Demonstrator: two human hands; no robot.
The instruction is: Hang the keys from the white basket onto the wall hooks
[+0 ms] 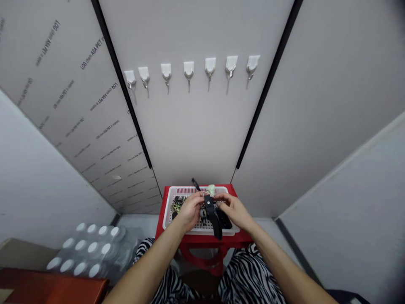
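My left hand [190, 210] and my right hand [233, 208] meet over a white plastic basket [167, 211]. Between them is a keychain with a black strap [212, 214], which hangs down toward me over the basket. A pale green charm [211, 190] shows at its top, between the fingertips. Fingers of both hands are closed around the upper end of the keychain; the exact grip is partly hidden. A slim black piece [195, 183] sticks up beyond my left fingers. In the basket lie a yellow-green and black item [178, 203] and other dark things, partly covered by my hands.
The basket stands on a red stool or small table [160, 215] against the wall. A row of several white hooks [189, 69] is fixed to the grey panel above. At the lower left are several capped bottles [93, 247] and an orange-brown box [57, 287].
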